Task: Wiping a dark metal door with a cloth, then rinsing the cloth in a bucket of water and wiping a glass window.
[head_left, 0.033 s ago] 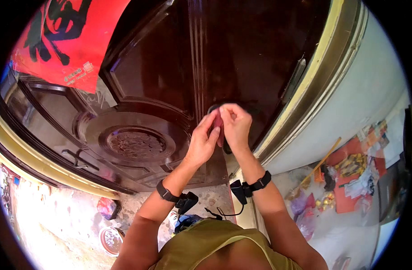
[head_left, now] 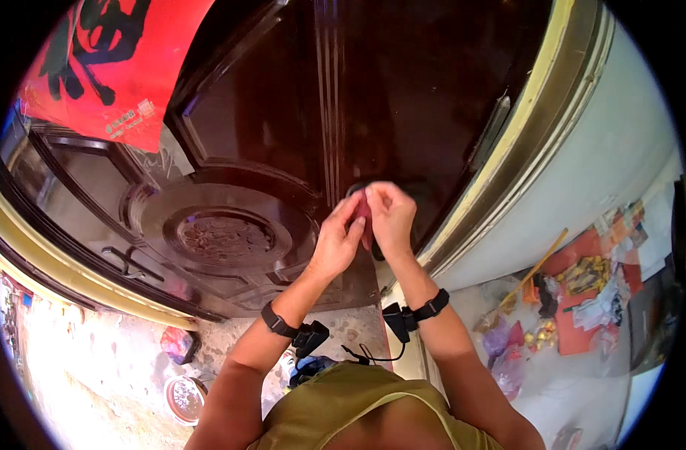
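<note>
My left hand (head_left: 335,241) and my right hand (head_left: 392,221) meet in front of a dark brown door (head_left: 260,112). Between them is a small, soft-looking, dark red piece (head_left: 364,214), its kind not clear. The left fingers and thumb close on its left side. On the right, thumb and forefinger pinch its top, with the other fingers curled in. Part of the piece hangs below the fingers, and the rest is hidden by them. A black wristband (head_left: 278,321) with a small device is on each wrist.
A red paper banner (head_left: 95,112) with black brushwork hangs at upper left. A metal door handle (head_left: 129,262) is further down. A round basin (head_left: 185,400) and a colourful bag (head_left: 176,343) stand on the floor. Plastic bags (head_left: 508,367) and a stick (head_left: 534,266) lie right, past the pale wall.
Both hands, with the dark red piece still between them, are slightly lower in the view. The grip looks the same.
</note>
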`<state>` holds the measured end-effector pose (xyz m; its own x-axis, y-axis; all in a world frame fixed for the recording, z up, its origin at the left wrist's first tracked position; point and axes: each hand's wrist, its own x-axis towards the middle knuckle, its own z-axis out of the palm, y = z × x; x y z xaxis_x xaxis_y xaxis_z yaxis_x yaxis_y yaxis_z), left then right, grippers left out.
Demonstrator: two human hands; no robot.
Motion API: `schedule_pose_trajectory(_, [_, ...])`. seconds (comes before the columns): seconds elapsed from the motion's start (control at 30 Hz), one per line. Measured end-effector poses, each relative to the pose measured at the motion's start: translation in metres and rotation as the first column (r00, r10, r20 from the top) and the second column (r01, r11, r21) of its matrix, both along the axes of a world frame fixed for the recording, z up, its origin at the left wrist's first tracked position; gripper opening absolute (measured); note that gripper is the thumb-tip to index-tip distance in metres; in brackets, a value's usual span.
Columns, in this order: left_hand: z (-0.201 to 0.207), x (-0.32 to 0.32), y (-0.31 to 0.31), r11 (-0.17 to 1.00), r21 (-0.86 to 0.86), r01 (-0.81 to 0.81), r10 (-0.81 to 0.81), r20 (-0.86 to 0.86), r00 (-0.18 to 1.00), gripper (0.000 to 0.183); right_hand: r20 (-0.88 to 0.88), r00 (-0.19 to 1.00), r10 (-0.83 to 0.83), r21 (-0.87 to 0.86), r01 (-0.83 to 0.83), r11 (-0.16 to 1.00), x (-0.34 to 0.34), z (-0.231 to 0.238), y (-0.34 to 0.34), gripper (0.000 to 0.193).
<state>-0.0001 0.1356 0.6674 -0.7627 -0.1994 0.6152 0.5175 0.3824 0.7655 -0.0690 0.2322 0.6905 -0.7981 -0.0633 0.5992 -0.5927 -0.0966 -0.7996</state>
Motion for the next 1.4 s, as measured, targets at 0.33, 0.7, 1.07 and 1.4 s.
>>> schedule_pose_trajectory(0.33, [0.038, 0.013, -0.001, 0.995, 0.101, -0.012, -0.002, 0.137, 0.991, 0.041, 0.028, 0.999, 0.040, 0.054, -0.041, 0.998, 0.005, 0.030, -0.006, 0.008])
schedule_pose_trajectory(0.7, [0.027, 0.011, 0.004, 0.994, -0.092, -0.057, 0.067, 0.102, 0.993, 0.041, -0.004, 0.998, -0.059, 0.040, 0.059, 0.997, 0.002, 0.004, -0.005, 0.010])
schedule_pose_trajectory(1.07, [0.004, 0.009, 0.001, 0.979, -0.166, -0.116, 0.115, -0.015, 0.993, 0.043, 0.086, 0.994, -0.073, 0.021, 0.071, 0.997, 0.008, -0.005, -0.008, 0.010])
schedule_pose_trajectory(1.4, [-0.016, 0.010, 0.005, 0.990, -0.139, -0.015, 0.034, 0.140, 0.990, 0.043, 0.106, 0.973, -0.205, 0.193, 0.182, 0.964, 0.000, -0.039, 0.001, 0.013])
